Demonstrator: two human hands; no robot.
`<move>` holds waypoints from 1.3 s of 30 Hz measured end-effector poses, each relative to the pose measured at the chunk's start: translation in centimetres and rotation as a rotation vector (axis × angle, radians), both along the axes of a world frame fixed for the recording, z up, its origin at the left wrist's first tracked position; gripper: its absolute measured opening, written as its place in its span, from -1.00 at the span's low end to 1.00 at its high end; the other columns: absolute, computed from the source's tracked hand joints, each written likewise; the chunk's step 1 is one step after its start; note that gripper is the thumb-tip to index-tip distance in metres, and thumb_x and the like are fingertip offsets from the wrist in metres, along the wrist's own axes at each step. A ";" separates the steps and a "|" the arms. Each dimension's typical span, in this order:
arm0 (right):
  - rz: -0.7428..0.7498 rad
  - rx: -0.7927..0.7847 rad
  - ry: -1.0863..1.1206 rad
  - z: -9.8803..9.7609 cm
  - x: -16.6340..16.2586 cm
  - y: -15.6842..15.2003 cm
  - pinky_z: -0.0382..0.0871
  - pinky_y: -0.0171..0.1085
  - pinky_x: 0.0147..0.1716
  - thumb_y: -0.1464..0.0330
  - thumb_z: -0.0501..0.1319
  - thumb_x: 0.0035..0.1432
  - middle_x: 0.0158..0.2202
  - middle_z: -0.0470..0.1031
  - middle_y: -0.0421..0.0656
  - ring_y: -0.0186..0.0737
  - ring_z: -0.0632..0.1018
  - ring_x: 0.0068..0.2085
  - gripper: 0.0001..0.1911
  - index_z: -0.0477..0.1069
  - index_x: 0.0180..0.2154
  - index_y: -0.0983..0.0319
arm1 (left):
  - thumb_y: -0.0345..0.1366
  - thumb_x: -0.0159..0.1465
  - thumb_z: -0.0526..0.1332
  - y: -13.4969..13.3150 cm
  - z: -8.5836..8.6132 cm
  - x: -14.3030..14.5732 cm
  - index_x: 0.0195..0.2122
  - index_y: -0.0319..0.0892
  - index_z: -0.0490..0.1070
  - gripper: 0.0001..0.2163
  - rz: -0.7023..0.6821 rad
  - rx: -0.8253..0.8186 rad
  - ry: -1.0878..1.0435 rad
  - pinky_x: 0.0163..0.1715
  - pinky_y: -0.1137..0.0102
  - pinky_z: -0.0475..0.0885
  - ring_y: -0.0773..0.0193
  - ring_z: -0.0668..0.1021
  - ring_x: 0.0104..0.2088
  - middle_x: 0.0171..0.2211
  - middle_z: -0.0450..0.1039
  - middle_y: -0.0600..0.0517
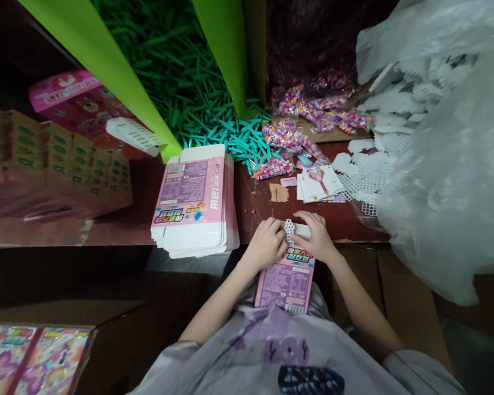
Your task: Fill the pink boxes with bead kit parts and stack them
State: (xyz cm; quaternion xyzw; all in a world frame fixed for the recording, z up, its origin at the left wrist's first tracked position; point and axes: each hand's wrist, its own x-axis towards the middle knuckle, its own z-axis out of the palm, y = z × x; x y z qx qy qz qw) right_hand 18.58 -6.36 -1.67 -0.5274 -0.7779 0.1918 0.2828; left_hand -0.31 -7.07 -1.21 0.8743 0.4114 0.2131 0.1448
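Curling left hand (268, 240): was at the pink box's (285, 285) top, grip unclear.
Right hand (318, 237): was bent opposite, grip unclear.
White grid (288, 229): stood at the box's top.

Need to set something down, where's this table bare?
Left of the carton stack, toward the printed boxes; also right of it, toward the left hand, bar two pink bits. Crowded around the bead bags and white grids.

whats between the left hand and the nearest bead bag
In the head view: a brown patch, a small pink packet and two tiny pink pieces.
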 end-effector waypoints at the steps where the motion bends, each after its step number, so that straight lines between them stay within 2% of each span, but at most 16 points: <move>1: -0.011 -0.002 0.010 0.2 -0.3 0.2 0.18 -0.01 0.01 0.22 0.33 0.02 -0.05 0.49 -0.11 -0.05 0.43 -0.02 -0.64 0.45 -0.13 0.18 | -0.36 0.27 0.07 0.2 -0.1 -0.3 -0.33 -0.25 0.47 -0.82 -0.012 -0.027 -0.037 -0.11 0.19 0.34 0.10 0.35 -0.10 -0.14 0.39 -0.14; 5: -0.089 -0.088 0.298 0.5 -0.6 1.0 0.30 -0.08 -0.07 0.25 0.35 -0.03 -0.27 0.55 -0.14 -0.14 0.51 -0.19 -0.75 0.47 -0.27 0.20 | -0.40 0.29 0.07 1.5 -0.5 -0.9 -0.17 -0.18 0.48 -0.79 0.086 -0.111 -0.137 -0.02 0.16 0.30 0.11 0.33 -0.02 -0.05 0.42 -0.07; 9: -0.345 0.007 0.702 0.0 0.4 0.1 0.37 -0.22 -0.27 0.32 0.34 -0.04 -0.30 0.49 -0.17 -0.24 0.50 -0.32 -0.55 0.37 -0.06 0.20 | -0.34 0.32 0.08 1.9 -1.1 -0.2 -0.12 -0.17 0.47 -0.79 0.254 -0.079 -0.149 -0.11 0.16 0.29 0.09 0.35 -0.08 -0.15 0.49 -0.07; 11: -0.378 0.116 0.652 -0.7 0.7 -1.1 0.34 -0.19 -0.21 0.34 0.28 0.04 -0.31 0.48 -0.18 -0.25 0.48 -0.30 -0.71 0.42 -0.14 0.19 | -0.35 0.33 0.08 1.6 -1.2 0.3 -0.16 -0.18 0.48 -0.81 0.301 -0.014 -0.220 -0.13 0.20 0.27 0.12 0.37 -0.09 -0.18 0.51 -0.06; 13: -0.301 0.171 0.460 -1.5 0.6 -2.5 0.29 -0.12 -0.13 0.35 0.22 0.11 -0.42 0.48 -0.20 -0.23 0.44 -0.31 -0.91 0.45 -0.43 0.20 | -0.34 0.34 0.08 0.9 -1.2 0.5 -0.20 -0.18 0.49 -0.81 0.357 0.058 -0.270 -0.13 0.21 0.23 0.15 0.38 -0.10 -0.22 0.54 -0.04; 16: -0.264 0.242 0.227 -2.8 0.0 -3.9 0.23 -0.07 -0.08 0.33 0.22 0.11 -0.43 0.49 -0.17 -0.20 0.39 -0.28 -0.68 0.36 -0.65 0.23 | -0.28 0.34 0.09 -0.4 -1.0 0.4 -0.22 -0.15 0.50 -0.81 0.298 0.088 -0.210 -0.15 0.17 0.13 0.14 0.41 -0.13 -0.25 0.56 -0.02; 19: -0.470 0.271 0.269 -3.5 -0.8 -4.7 0.29 -0.10 -0.11 0.29 0.23 0.11 -0.18 0.47 -0.09 -0.15 0.40 -0.16 -0.86 0.49 -0.41 0.21 | -0.22 0.35 0.06 -1.4 -0.8 -0.1 -0.31 -0.17 0.50 -0.75 0.120 0.002 -0.120 -0.18 0.17 0.08 0.19 0.43 -0.22 -0.31 0.57 -0.03; 22: -0.598 0.117 0.484 -3.4 -1.7 -5.7 0.34 -0.13 -0.08 0.22 0.16 0.16 -0.11 0.43 -0.03 -0.14 0.44 -0.09 -0.72 0.44 -0.16 0.24 | -0.24 0.37 0.00 -2.1 -1.1 -0.5 -0.44 -0.20 0.46 -0.67 0.040 -0.063 -0.152 -0.14 0.18 0.11 0.29 0.42 -0.37 -0.45 0.52 0.01; 24: -0.637 -0.045 0.700 -3.1 -2.3 -6.5 0.33 -0.12 -0.02 0.19 0.05 0.22 -0.04 0.44 -0.03 -0.14 0.46 -0.03 -0.66 0.39 -0.07 0.23 | -0.27 0.37 -0.04 -2.8 -1.4 -0.6 -0.54 -0.19 0.41 -0.61 0.049 -0.059 -0.325 -0.10 0.18 0.15 0.34 0.41 -0.47 -0.59 0.43 0.07; 26: -0.606 -0.239 0.910 -2.6 -2.5 -7.2 0.35 -0.11 0.00 0.21 0.01 0.22 0.02 0.43 -0.04 -0.12 0.48 0.02 -0.62 0.31 0.02 0.20 | -0.27 0.36 -0.07 -3.6 -1.9 -0.5 -0.53 -0.17 0.41 -0.61 0.159 -0.053 -0.586 -0.05 0.17 0.21 0.31 0.46 -0.43 -0.58 0.42 0.07; 28: -0.474 -0.449 1.045 -2.1 -2.4 -7.6 0.40 -0.10 -0.08 0.26 0.04 0.14 -0.03 0.49 -0.05 -0.06 0.52 -0.03 -0.60 0.32 0.01 0.22 | -0.26 0.35 -0.06 -4.3 -2.3 -0.2 -0.28 -0.13 0.44 -0.72 0.375 -0.093 -0.853 0.02 0.17 0.25 0.22 0.51 -0.16 -0.29 0.51 0.00; 30: -0.352 -0.575 1.095 -1.8 -2.1 -7.6 0.43 -0.08 -0.15 0.32 0.06 0.02 -0.17 0.55 -0.04 0.00 0.56 -0.11 -0.59 0.36 -0.06 0.26 | -0.27 0.30 0.00 -4.7 -2.8 0.2 0.03 -0.12 0.29 -0.71 0.536 -0.226 -1.037 0.04 0.21 0.29 0.17 0.41 0.08 0.05 0.38 -0.08; 31: -0.338 -0.584 1.103 -1.7 -1.9 -7.6 0.44 -0.08 -0.17 0.35 0.07 -0.03 -0.21 0.56 -0.04 0.01 0.57 -0.14 -0.56 0.37 -0.07 0.27 | -0.29 0.26 0.04 -4.7 -3.0 0.3 0.12 -0.12 0.19 -0.62 0.553 -0.331 -1.091 0.02 0.24 0.33 0.17 0.40 0.10 0.12 0.31 -0.10; 33: -0.365 -0.523 1.102 -1.5 -1.8 -7.5 0.45 -0.10 -0.19 0.39 0.08 -0.09 -0.19 0.57 -0.05 -0.01 0.58 -0.16 -0.49 0.32 -0.02 0.24 | -0.35 0.15 0.08 -4.5 -3.3 0.4 0.17 -0.12 0.07 -0.48 0.480 -0.579 -1.122 -0.14 0.31 0.41 0.20 0.50 -0.04 0.07 0.36 -0.11; 35: -0.355 -0.442 1.098 -1.5 -1.8 -7.6 0.44 -0.11 -0.16 0.41 0.11 -0.06 -0.12 0.54 -0.05 -0.03 0.56 -0.10 -0.53 0.32 -0.02 0.20 | -0.39 0.08 0.08 -4.2 -3.6 0.1 0.11 -0.14 0.14 -0.49 0.399 -0.758 -1.135 -0.30 0.35 0.43 0.23 0.55 -0.22 -0.09 0.47 -0.07; 39: -0.279 -0.284 1.078 -1.9 -2.2 -8.0 0.43 -0.10 -0.11 0.31 0.17 0.07 -0.07 0.49 -0.06 -0.04 0.53 -0.04 -0.89 0.40 -0.39 0.22 | -0.31 0.14 0.11 -4.2 -3.7 -0.5 -0.32 -0.22 0.43 -0.84 0.245 -0.739 -1.231 -0.20 0.26 0.45 0.16 0.56 -0.20 -0.22 0.52 -0.07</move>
